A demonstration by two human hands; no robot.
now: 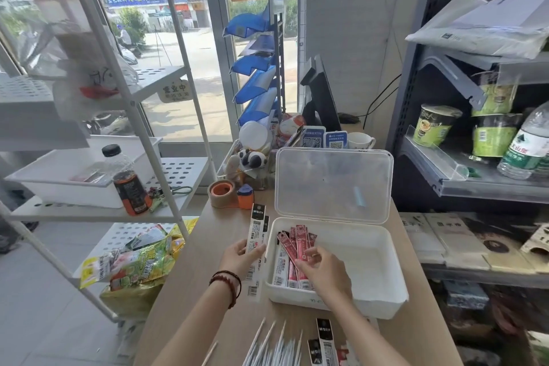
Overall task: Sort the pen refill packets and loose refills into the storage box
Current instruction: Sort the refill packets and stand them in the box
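left hand (242, 255): pinches black-topped white refill packets (256, 227) upright beside box | right hand (322, 269): fingers pinch red refill packets (298, 249) inside white plastic storage box (356, 303), clear lid (332, 184) raised

loose refills (274, 349) cropped below, black packets (325, 343) likewise

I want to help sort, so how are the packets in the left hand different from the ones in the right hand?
Colour: the black-topped packets in the left hand are mostly white, the red packets in the right hand are red. Place: the black-topped packets are held outside the storage box, beside its left wall; the red packets lie inside it. Both are long, thin packets.
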